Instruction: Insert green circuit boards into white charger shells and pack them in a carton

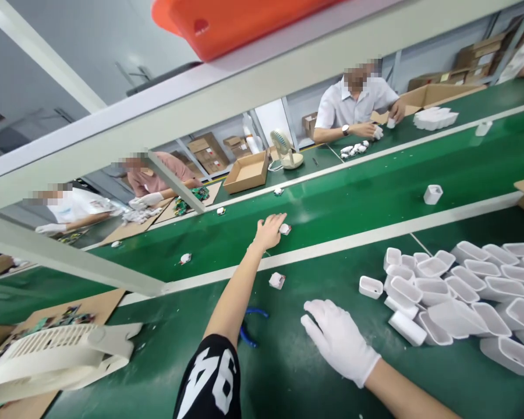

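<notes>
Risking missed pinch if belt [353, 203] runs: left hand [269, 232] unclosed, fingers extended beside part [285, 229]; gloved right hand [338, 340] spread, empty.

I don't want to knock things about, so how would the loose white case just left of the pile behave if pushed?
The white case is probably light for its size, since it looks hollow and open. Its walls hold a crisp shape, so it's likely stiff. Its flattish sides suggest it would slide rather than roll.
</notes>
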The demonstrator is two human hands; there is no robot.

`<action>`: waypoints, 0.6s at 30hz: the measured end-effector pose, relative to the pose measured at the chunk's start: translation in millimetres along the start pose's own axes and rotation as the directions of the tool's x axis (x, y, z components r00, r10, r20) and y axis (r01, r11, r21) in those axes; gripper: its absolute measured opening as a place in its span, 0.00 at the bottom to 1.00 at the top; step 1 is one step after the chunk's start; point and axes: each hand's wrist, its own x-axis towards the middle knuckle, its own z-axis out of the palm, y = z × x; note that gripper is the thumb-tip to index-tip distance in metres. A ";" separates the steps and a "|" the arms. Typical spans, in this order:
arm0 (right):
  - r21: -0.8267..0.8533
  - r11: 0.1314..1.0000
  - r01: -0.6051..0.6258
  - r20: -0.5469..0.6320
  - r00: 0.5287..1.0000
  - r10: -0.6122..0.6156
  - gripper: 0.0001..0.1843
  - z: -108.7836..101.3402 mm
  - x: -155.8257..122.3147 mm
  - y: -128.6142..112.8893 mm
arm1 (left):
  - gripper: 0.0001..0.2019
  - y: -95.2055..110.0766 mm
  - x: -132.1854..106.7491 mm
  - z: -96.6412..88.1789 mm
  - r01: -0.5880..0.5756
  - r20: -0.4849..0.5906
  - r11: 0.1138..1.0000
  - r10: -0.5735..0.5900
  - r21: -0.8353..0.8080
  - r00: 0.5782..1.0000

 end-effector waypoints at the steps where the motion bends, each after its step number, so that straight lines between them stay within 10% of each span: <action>1: -0.004 1.000 0.003 -0.013 1.000 -0.004 0.18 0.1 -0.6 0.6 | 0.31 7.6 10.3 1.5 -0.023 0.042 1.000 0.024 -0.011 0.999; 8: 0.025 1.000 -0.005 -0.037 0.999 0.006 0.16 -6.4 -2.5 1.3 | 0.13 49.4 23.9 7.9 0.022 0.130 0.977 0.006 -0.214 0.991; 14: 0.083 0.982 -0.171 -0.298 0.936 0.188 0.15 -15.5 3.2 11.8 | 0.16 90.9 -39.6 -4.6 0.152 0.226 0.764 -0.008 -0.627 0.974; 18: 0.152 0.987 -0.057 -0.532 0.837 0.130 0.21 -26.7 6.8 20.6 | 0.24 117.6 -91.9 -8.6 0.247 0.334 0.553 0.060 -0.796 0.941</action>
